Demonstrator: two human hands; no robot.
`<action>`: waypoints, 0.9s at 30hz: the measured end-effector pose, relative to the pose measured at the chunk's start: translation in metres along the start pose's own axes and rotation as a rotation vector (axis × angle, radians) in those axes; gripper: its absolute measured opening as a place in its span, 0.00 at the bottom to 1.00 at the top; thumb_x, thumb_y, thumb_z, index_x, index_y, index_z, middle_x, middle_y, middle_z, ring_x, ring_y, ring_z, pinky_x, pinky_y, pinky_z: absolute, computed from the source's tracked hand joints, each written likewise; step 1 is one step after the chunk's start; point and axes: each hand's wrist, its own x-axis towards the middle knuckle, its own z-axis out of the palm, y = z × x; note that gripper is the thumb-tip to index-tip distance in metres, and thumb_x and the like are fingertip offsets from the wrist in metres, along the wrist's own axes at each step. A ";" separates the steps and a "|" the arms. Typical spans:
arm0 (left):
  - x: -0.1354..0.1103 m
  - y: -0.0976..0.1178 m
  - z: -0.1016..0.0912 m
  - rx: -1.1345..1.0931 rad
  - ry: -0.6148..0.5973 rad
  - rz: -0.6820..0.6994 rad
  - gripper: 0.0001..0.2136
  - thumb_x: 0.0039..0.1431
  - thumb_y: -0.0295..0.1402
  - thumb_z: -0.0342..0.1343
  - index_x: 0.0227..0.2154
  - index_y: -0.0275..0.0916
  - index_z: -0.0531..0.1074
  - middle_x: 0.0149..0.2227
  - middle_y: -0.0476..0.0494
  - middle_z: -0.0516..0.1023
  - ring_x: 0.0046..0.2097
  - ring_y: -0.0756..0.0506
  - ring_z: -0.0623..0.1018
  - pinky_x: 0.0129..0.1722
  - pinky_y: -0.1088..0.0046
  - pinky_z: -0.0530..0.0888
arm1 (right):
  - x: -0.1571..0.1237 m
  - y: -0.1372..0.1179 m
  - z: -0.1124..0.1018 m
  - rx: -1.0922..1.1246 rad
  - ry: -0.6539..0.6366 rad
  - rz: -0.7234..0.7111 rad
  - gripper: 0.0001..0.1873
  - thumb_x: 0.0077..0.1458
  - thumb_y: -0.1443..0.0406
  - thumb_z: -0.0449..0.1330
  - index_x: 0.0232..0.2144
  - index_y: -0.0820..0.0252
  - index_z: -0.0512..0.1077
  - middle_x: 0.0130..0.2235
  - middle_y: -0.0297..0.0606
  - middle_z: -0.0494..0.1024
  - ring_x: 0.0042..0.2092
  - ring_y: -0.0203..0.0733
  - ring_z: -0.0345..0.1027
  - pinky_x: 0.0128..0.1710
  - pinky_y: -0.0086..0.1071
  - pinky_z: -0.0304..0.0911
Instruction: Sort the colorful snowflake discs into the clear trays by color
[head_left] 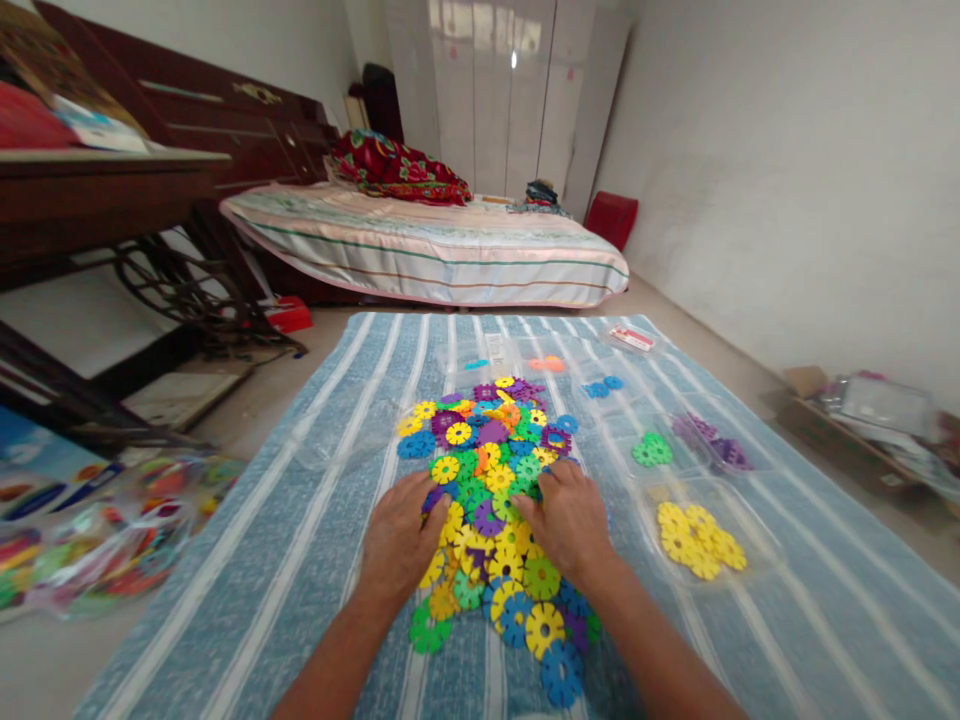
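Note:
A heap of snowflake-shaped plastic discs (pixel 487 517) in yellow, green, blue, purple and orange lies on a blue striped cloth (pixel 300 560). At the heap's left side is my left hand (pixel 403 530), its thumb apart from the fingers and touching the discs beside a purple one. My right hand (pixel 571 515) rests on the right side, thumb stretched inward over green discs and fingers bent. Its fingertips are partly hidden among the pieces. Neither hand plainly grips a disc. Closest to my forearms lie a blue disc (pixel 561 672) and a green disc (pixel 430 626).
Right of the heap, clear plastic trays hold yellow discs (pixel 699 540), green discs (pixel 652 449) and purple discs (pixel 712 440). Farther back, others hold blue discs (pixel 602 387) and orange discs (pixel 547 363). A bed (pixel 450 260) stands beyond; bagged toys (pixel 112 540) lie at left.

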 end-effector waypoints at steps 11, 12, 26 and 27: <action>-0.001 0.000 0.002 0.007 0.004 0.010 0.14 0.59 0.39 0.45 0.37 0.35 0.72 0.42 0.36 0.77 0.46 0.40 0.75 0.47 0.59 0.72 | 0.003 0.016 0.006 0.312 0.007 0.125 0.07 0.47 0.63 0.60 0.21 0.58 0.68 0.27 0.34 0.71 0.33 0.38 0.65 0.33 0.30 0.57; -0.001 0.000 0.002 0.011 0.006 0.010 0.15 0.59 0.39 0.45 0.37 0.35 0.72 0.42 0.36 0.77 0.46 0.40 0.75 0.47 0.59 0.72 | 0.004 0.022 0.000 0.334 0.041 0.127 0.08 0.48 0.62 0.58 0.20 0.58 0.68 0.27 0.33 0.72 0.32 0.37 0.64 0.33 0.29 0.57; -0.002 0.002 0.002 -0.008 0.004 -0.005 0.13 0.58 0.37 0.46 0.38 0.35 0.72 0.43 0.36 0.76 0.46 0.40 0.74 0.48 0.58 0.72 | 0.022 0.044 -0.009 0.065 0.146 0.037 0.11 0.55 0.60 0.53 0.32 0.58 0.73 0.35 0.41 0.76 0.40 0.44 0.66 0.41 0.35 0.58; -0.003 0.002 0.002 -0.010 0.005 -0.006 0.13 0.58 0.37 0.46 0.38 0.35 0.71 0.43 0.36 0.76 0.47 0.39 0.74 0.48 0.58 0.72 | 0.023 0.035 -0.003 0.058 0.080 0.029 0.11 0.54 0.59 0.54 0.33 0.58 0.73 0.36 0.42 0.75 0.41 0.44 0.66 0.42 0.35 0.58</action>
